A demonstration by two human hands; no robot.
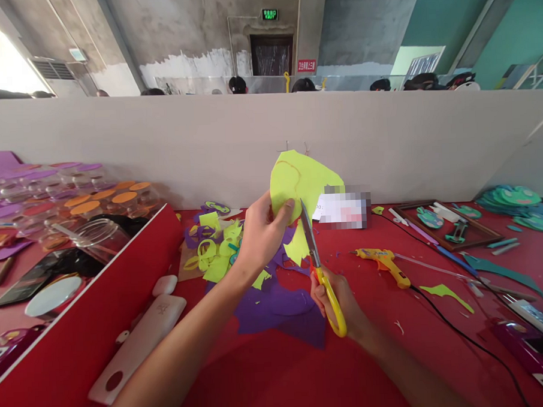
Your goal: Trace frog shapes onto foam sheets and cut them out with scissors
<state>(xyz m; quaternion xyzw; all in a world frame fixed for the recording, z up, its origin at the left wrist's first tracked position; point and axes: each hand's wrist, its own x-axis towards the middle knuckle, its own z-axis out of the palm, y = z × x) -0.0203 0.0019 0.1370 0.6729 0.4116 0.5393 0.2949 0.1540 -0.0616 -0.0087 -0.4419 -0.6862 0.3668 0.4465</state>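
- Nearest the camera: two bare forearms (pixel 200 326), entering from the bottom of the frame.
- Left hand (pixel 261 237), centre of frame: thumb and fingers pinched together on a yellow-green, flat, foam-like sheet (pixel 317 171), raised above the table.
- Right hand (pixel 332 291), just below and right of centre: fingers wrapped round the yellow handles of steel-bladed scissors (pixel 315 252).
- Critical relation: the sheet lies ahead of both hands; the left hand grips its lower left. The scissors' long axis runs steeply up and slightly left, blades at the sheet's lower edge, just right of the left thumb. Blade gap could not be determined.
- A brown curved line (pixel 299 171) marks the sheet above the blades.
- Below the hands: dark purple flat sheets (pixel 280 305) on a red tabletop (pixel 243 385).
- Left of centre: a heap of yellow-green offcuts (pixel 215 266).
- Right of centre: a yellow glue gun (pixel 382 261), nearer the right hand.
- Lower left: a white rectangular device (pixel 140 344) beside a red divider (pixel 108 288).
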